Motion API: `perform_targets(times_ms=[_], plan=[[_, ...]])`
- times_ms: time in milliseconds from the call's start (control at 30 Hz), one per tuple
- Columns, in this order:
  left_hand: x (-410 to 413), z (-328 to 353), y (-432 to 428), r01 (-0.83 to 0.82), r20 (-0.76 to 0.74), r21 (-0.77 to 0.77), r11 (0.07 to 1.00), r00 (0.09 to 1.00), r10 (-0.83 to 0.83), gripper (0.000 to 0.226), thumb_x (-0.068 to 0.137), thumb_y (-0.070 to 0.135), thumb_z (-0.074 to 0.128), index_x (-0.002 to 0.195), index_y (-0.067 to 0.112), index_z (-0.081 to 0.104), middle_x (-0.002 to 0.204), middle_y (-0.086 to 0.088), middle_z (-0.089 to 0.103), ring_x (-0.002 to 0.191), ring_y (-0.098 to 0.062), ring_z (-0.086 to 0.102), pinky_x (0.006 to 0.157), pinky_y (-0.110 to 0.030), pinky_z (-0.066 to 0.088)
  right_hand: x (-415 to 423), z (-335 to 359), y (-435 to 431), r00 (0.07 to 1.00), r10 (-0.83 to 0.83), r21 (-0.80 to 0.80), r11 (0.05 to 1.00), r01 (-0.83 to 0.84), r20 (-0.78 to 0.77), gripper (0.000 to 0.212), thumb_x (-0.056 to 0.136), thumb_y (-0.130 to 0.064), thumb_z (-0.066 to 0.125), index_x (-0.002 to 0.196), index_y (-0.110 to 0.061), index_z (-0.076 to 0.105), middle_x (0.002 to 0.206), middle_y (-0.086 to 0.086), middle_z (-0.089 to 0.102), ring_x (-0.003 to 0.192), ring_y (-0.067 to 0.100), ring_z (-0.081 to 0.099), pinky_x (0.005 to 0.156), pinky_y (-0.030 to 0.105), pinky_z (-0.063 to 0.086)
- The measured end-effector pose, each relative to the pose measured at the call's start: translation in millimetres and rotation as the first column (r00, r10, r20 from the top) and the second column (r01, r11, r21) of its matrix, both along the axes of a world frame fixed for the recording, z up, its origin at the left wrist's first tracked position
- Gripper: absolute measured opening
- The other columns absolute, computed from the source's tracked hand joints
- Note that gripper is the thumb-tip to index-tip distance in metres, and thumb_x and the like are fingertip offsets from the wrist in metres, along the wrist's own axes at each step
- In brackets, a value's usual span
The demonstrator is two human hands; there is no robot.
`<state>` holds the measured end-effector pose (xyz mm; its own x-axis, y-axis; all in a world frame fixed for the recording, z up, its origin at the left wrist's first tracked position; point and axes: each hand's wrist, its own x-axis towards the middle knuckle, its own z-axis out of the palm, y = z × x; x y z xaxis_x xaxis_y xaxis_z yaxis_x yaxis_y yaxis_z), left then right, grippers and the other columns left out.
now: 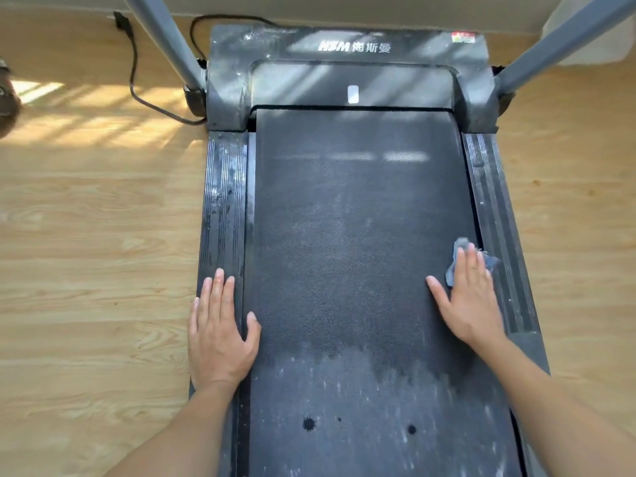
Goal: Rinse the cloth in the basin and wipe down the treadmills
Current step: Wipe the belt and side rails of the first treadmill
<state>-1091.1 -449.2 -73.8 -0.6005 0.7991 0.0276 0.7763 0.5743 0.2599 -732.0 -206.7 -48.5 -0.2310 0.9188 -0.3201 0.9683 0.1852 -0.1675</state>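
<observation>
1. Treadmill (351, 46) runs long, straight away from the person.
2. Left hand (220, 335) lies flat on the left rail (225, 187), fingers (220, 284) straight, holding nothing.
3. Cloth (460, 246) is under the right hand (471, 304), fingers flat, by the right edge of the belt (354, 235).

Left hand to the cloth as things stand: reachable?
Probably yes. The left hand rests on the left side rail; the cloth lies across the bare belt, at its right edge. Only the right hand, flat on it, covers most of it.
</observation>
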Motion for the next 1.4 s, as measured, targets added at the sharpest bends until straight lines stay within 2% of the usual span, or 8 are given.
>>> perform_targets(times_ms=[200,433,667,900,1033,1167,1267,1400], plan=[[0.6,1.5,-1.3,0.000,0.005,0.012,1.000,1.000,0.000,0.074,0.098,0.043,0.044,0.165,0.012,0.035,0.178,-0.001,0.020,0.165,-0.018,0.015,0.133,-0.046,0.017,-48.4,-8.2,-9.7,0.972,-0.126,-0.064,0.991,0.115,-0.201,0.087,0.099,-0.058,0.031,0.166,-0.013,-0.002,0.172,0.002,-0.016,0.158,0.018,-0.020,0.128,0.055,-0.003],[-2.2,-4.8,-0.7,-0.014,-0.003,0.058,0.998,1.000,0.014,0.062,0.104,0.028,0.040,0.164,0.012,0.039,0.176,-0.001,0.026,0.164,-0.020,0.022,0.131,-0.047,0.023,-220.8,-3.5,-106.2,0.829,0.409,-0.128,0.865,-0.485,-0.381,0.081,0.099,-0.017,0.042,0.166,-0.015,-0.003,0.172,0.000,-0.021,0.156,0.014,-0.025,0.128,0.043,-0.011],[-7.6,-5.8,-5.7,0.000,-0.003,0.048,0.999,1.000,0.000,0.061,0.104,0.023,0.035,0.164,0.014,0.038,0.176,-0.001,0.027,0.163,-0.020,0.024,0.131,-0.046,0.024,-246.7,-7.5,-130.5,0.733,0.630,-0.051,0.748,-0.661,-0.255,0.070,0.108,-0.047,0.023,0.166,-0.013,0.004,0.173,-0.002,-0.010,0.159,0.012,-0.011,0.130,0.040,0.003],[-1.6,-2.9,-4.7,-0.002,0.016,0.045,0.999,1.000,0.001,0.060,0.104,0.021,0.036,0.164,0.012,0.038,0.176,-0.001,0.026,0.164,-0.021,0.022,0.132,-0.047,0.021,-54.5,-1.8,-70.8,0.984,0.166,-0.035,0.985,-0.169,-0.064,0.088,0.102,-0.072,0.024,0.165,-0.021,-0.011,0.170,-0.008,-0.024,0.155,0.009,-0.026,0.130,0.039,-0.006],[-0.2,-2.1,-1.4,0.003,0.022,0.047,0.999,1.000,-0.004,0.060,0.104,0.021,0.036,0.164,0.012,0.038,0.176,-0.001,0.026,0.164,-0.021,0.022,0.132,-0.047,0.021,27.1,8.4,-46.2,0.993,-0.107,-0.100,0.990,0.101,-0.058,0.095,0.096,-0.073,0.027,0.166,-0.018,-0.006,0.172,-0.005,-0.018,0.156,0.008,-0.022,0.130,0.049,0.005],[1.7,-1.8,-1.4,-0.007,0.027,0.030,1.000,1.000,0.007,0.061,0.105,0.022,0.035,0.165,0.012,0.036,0.177,-0.001,0.023,0.164,-0.020,0.020,0.133,-0.046,0.020,-6.5,-1.6,-51.7,0.979,-0.186,-0.106,0.979,0.176,-0.084,0.110,0.092,-0.079,0.039,0.164,-0.012,-0.012,0.171,0.007,-0.022,0.157,0.021,-0.025,0.128,0.052,-0.006],[0.3,-0.2,-1.5,-0.010,0.020,0.022,1.000,1.000,0.009,0.060,0.106,0.023,0.033,0.165,0.012,0.036,0.177,0.000,0.023,0.164,-0.020,0.018,0.133,-0.044,0.018,-38.5,-1.1,-71.5,0.990,-0.030,-0.107,0.994,0.015,-0.140,0.104,0.099,-0.055,0.056,0.164,-0.013,-0.012,0.170,0.004,-0.027,0.155,0.019,-0.029,0.128,0.049,-0.009],[-2.2,-1.7,-3.0,-0.016,0.027,0.044,0.999,1.000,0.015,0.059,0.106,0.021,0.036,0.165,0.014,0.037,0.177,0.002,0.024,0.164,-0.018,0.018,0.134,-0.042,0.017,-119.2,9.7,-121.3,0.911,0.341,-0.167,0.908,-0.383,-0.233,0.099,0.088,-0.034,0.046,0.164,-0.013,-0.015,0.168,0.002,-0.031,0.154,0.018,-0.033,0.129,0.049,-0.008]])
